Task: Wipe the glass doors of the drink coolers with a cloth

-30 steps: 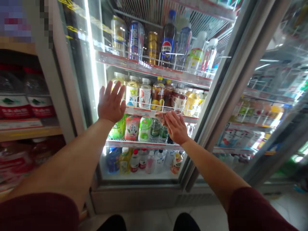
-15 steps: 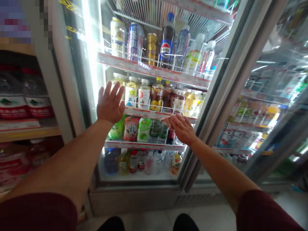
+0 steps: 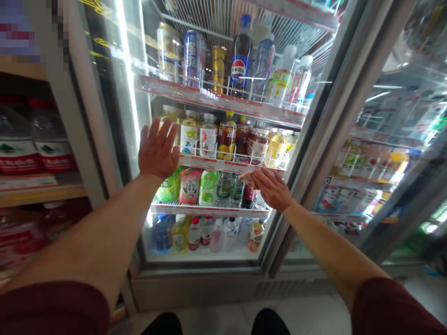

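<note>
My left hand [image 3: 157, 151] is raised with its fingers spread, palm toward the glass door [image 3: 202, 270] of a lit drinks fridge. It seems to lie flat on the pane. At the right side of the same door, my right hand [image 3: 274, 188] has its fingers together over a pale, crumpled cloth [image 3: 247, 177], whose edge sticks out past the fingertips. Behind the glass near my left hand stands a bottle with a white label [image 3: 189, 135]. A white-and-green bottle [image 3: 208, 186] is on the shelf between and below my hands.
Cans and a cola bottle [image 3: 240, 56] fill an upper fridge shelf. Small bottles [image 3: 194, 234] stand at the bottom. A metal door frame [image 3: 314, 153] borders another fridge section at right. Shelves with red-labelled water bottles [image 3: 54, 156] are at left. Tiled floor lies below.
My right hand has slid slightly to the right and down with the cloth. The left hand stays in nearly the same place, fingers still spread.
</note>
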A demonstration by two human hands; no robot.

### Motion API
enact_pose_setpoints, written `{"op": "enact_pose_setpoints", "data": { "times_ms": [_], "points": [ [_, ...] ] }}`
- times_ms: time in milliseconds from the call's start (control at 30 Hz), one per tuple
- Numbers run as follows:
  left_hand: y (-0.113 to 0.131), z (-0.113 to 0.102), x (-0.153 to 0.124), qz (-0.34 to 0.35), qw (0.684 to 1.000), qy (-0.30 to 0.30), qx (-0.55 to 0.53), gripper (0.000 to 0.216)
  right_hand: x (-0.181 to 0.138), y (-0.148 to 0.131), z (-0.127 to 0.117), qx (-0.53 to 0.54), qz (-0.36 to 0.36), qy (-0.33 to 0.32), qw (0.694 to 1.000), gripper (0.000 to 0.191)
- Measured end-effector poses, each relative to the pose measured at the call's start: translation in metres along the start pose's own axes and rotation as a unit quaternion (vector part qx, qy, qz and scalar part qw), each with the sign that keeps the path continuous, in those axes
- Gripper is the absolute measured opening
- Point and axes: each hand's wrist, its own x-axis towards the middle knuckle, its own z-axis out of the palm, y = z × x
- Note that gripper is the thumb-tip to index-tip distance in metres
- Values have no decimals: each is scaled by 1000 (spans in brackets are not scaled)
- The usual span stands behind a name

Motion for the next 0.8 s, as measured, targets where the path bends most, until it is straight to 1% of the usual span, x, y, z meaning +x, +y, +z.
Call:
{"op": "enact_pose_setpoints", "data": {
  "times_ms": [67, 133, 200, 233, 300, 367, 433, 467, 500, 567, 633, 700, 800],
  "points": [
    [-1, 0, 0, 6, 1000, 2, 9, 65, 6, 15, -4, -13, 46, 45, 998, 54],
    [-2, 1, 0, 9, 1000, 1, 15, 64, 9, 23, -2, -18, 118, 113, 986, 57],
    [-2, 1, 1, 8, 1000, 2, 13, 64, 2, 19, 7, -14, 175, 166, 970, 62],
    [-2, 1, 1, 7, 1000, 4, 9, 64, -5, 12, 12, -10, 187, 178, 966, 65],
    [-1, 1, 1, 8, 1000, 6, 5, 63, -23, -3, 22, -2, 182, 166, 969, 68],
    [0, 0, 1, 9, 1000, 5, 6, 63, -37, -12, 25, 2, 148, 127, 981, 69],
    [1, 0, 1, 11, 1000, 4, 11, 64, -40, -6, 21, 1, 118, 87, 989, 68],
    [1, 0, 1, 11, 1000, 5, 12, 64, -37, 3, 18, 0, 121, 80, 989, 67],
    [1, 0, 1, 9, 1000, 6, 12, 64, -31, 13, 14, 0, 137, 85, 987, 66],
    [1, -1, 1, 5, 1000, 6, 10, 64, -18, 32, 10, 8, 190, 126, 974, 66],
    [2, -1, 2, 2, 1000, 8, 3, 64, -9, 38, 12, 19, 231, 176, 957, 67],
    [2, -2, 2, 3, 1000, 9, -1, 64, -11, 28, 19, 13, 244, 201, 949, 68],
    [1, -1, 2, 6, 1000, 7, 8, 65, -27, -4, 29, -11, 234, 193, 953, 70]
  ]
}}
